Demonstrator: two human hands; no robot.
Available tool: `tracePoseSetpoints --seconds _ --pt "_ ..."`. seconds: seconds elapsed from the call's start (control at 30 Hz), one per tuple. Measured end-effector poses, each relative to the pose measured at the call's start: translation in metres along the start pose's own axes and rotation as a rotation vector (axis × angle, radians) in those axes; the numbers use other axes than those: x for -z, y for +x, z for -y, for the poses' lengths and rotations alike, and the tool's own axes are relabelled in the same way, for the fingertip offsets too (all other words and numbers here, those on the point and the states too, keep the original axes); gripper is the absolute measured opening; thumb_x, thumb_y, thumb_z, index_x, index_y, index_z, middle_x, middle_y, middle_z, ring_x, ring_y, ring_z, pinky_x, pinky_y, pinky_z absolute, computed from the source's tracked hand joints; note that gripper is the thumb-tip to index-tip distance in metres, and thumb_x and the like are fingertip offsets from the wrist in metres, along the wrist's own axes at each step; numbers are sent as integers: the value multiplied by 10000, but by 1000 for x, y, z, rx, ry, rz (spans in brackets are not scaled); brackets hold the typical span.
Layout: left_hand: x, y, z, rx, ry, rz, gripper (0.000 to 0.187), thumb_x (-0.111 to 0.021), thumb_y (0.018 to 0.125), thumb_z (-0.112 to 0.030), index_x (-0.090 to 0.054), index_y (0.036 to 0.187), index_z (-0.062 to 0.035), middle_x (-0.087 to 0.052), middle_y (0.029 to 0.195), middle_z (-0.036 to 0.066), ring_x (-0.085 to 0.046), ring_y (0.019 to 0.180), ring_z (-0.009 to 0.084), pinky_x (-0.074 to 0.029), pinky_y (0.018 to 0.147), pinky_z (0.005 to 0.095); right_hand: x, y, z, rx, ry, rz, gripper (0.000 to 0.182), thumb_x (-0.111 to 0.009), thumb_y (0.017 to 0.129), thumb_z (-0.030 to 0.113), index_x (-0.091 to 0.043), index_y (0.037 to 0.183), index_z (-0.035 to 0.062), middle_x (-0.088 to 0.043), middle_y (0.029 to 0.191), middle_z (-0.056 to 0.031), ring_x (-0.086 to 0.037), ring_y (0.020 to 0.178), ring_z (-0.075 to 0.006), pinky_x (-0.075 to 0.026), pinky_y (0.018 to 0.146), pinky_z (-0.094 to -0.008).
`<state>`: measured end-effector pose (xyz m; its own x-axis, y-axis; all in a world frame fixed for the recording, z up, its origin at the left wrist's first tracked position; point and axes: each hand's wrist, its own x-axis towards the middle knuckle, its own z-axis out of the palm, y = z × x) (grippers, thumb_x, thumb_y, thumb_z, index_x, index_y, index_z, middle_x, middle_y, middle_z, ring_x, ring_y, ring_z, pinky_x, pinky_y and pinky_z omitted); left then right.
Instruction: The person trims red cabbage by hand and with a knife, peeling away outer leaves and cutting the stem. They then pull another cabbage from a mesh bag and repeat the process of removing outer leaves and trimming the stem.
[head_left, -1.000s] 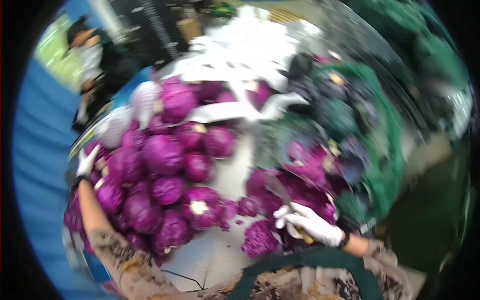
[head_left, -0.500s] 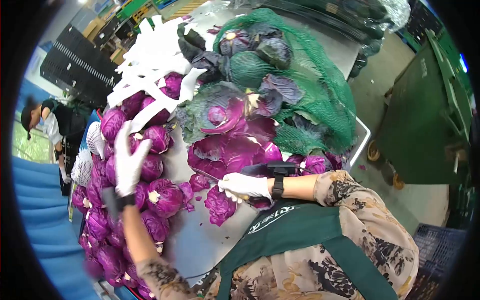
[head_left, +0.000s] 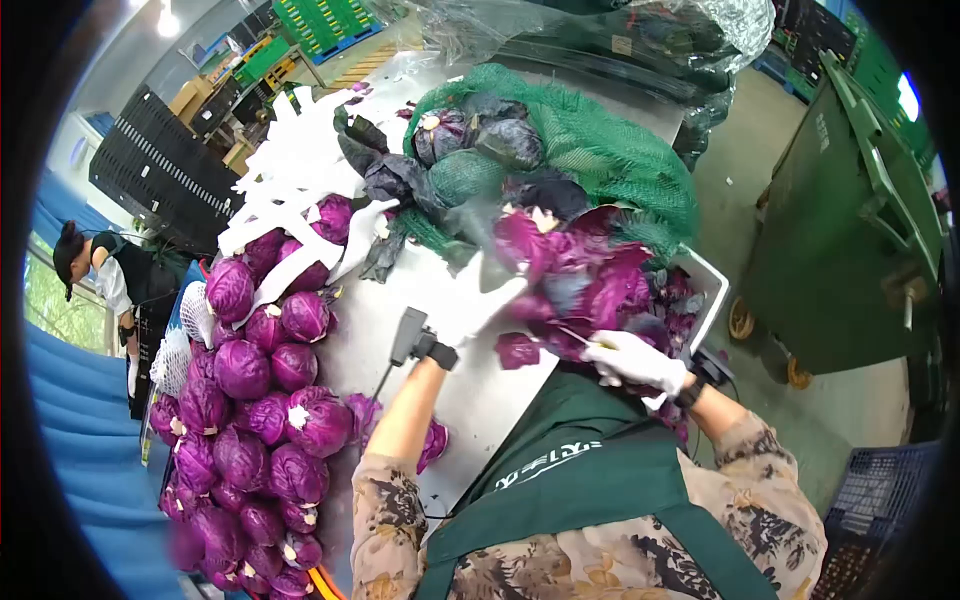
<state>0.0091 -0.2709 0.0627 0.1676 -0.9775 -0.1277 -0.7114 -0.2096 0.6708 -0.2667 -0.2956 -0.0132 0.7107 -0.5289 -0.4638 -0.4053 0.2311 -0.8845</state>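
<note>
My left hand (head_left: 465, 298), in a white glove, is over the metal table with its thumb and fingers spread. Its fingertips are at the edge of a heap of loose purple cabbage leaves (head_left: 615, 285), and the fingers are partly blurred. Low beside that heap, my right hand (head_left: 635, 362), also gloved, is closed around a knife (head_left: 573, 335) whose thin blade points left into the leaves. Beyond both hands, a green net bag (head_left: 610, 150) holds dark-leaved cabbages (head_left: 510, 143). Trimmed red cabbages (head_left: 242, 368) are piled to the left of my left arm.
White foam nets (head_left: 300, 150) lie at the far left of the metal table (head_left: 375, 325). A large green bin (head_left: 835, 220) stands on the right, with a blue crate (head_left: 885, 490) below it. Another person (head_left: 110, 265) bends over at the left, near stacked black crates (head_left: 165, 165).
My left hand has moved right from the cabbage pile to the loose leaves. My right hand has shifted right with the knife. The leaves have moved right, baring the table's middle.
</note>
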Motion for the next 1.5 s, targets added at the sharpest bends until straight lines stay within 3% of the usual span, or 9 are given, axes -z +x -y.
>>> tracePoseSetpoints --seconds 0.13,0.23,0.3,0.4,0.5,0.67,0.8,1.1,1.5 --pt "-73 18 -3 -295 -199 23 961 -709 804 -482 -207 1525 -93 -422 1387 311 -466 1254 441 -381 1044 490 46 -53 -18 -64 132 -79 220 -575 966 250 -578 914 36 -528 651 3 -499 520 -81 -408 482 -242" --pt "-88 6 -54 -210 71 150 963 -649 754 -656 -227 1525 -263 -297 1435 393 -414 1231 575 -383 1005 597 65 -81 -44 -86 1 -205 209 -577 967 238 -589 934 31 -524 646 1 -500 518 -87 -414 492 -244" --pt "-89 1 -83 -260 213 300 954 -665 782 -604 -237 1526 -189 -293 1469 347 -372 1307 519 -333 1081 544 74 -89 -73 -140 62 -273 270 -509 989 268 -548 832 52 -518 623 3 -505 501 -95 -401 481 -245" --pt "-145 16 -67 -480 -430 680 886 -658 875 -473 -214 1519 -57 -238 1549 224 -204 1454 305 -207 1173 412 91 -88 -128 -226 176 -375 263 -493 991 250 -548 833 47 -533 625 -9 -516 491 -108 -410 456 -256" --pt "-140 23 -78 -259 -416 940 789 -667 869 -477 -349 1482 -94 -417 1456 218 -552 1196 275 -419 1028 369 105 -81 -170 -396 325 -552 211 -482 983 210 -548 855 55 -541 626 -33 -494 464 -137 -506 491 -303" --pt "-75 67 -48 -276 -696 249 354 -716 858 -193 -643 1169 -40 -627 1155 78 -605 1011 137 -491 870 296 100 -68 -208 -308 468 -652 193 -489 987 225 -533 890 64 -543 635 -39 -502 479 -152 -536 520 -359" --pt "5 129 12 -363 -54 -622 479 -700 817 -252 -579 1224 -29 -576 1217 184 -590 1095 314 -473 948 382 101 -48 -212 -178 494 -748 216 -487 998 244 -559 937 50 -528 635 -30 -493 455 -150 -525 486 -351" --pt "32 195 23 138 404 -352 1167 -815 499 -643 -376 1449 -127 -464 1276 270 -460 1209 456 -431 997 501 82 -36 -111 127 351 -862 172 -517 1001 201 -570 1022 39 -499 651 10 -452 458 -67 -438 437 -224" --pt "11 141 88 -355 -27 -610 799 -842 662 -260 -476 1343 -56 -491 1315 160 -476 1230 302 -364 1072 392 48 -41 -25 496 216 -884 154 -502 1002 149 -540 1115 51 -504 682 25 -444 522 -43 -380 467 -198"
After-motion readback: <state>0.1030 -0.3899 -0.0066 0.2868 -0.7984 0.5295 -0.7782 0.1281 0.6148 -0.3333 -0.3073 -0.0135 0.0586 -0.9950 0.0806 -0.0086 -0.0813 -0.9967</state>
